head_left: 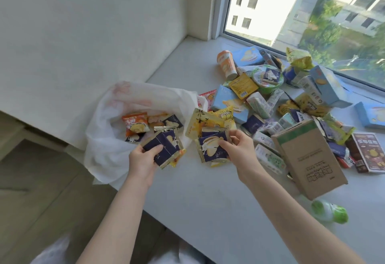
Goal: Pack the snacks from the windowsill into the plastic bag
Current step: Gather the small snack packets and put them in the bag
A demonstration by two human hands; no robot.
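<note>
Over the sill's left edge: plastic bag [104,149] lies open, a few packets inside.
Left hand [143,159]: my fingers curl round a stack of dark blue packets [164,147] at the bag's mouth.
Right hand [239,149]: I pinch another blue packet [210,149] on the windowsill [208,201].
Snack pile [270,97]: heaped by the window, cardboard box [308,159] beside it.

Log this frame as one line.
step: packing | left hand: holds navy packets at plastic bag mouth | right hand: grips navy packet stack beside bag | bag: some snacks inside | snack pile: mostly on windowsill
</note>
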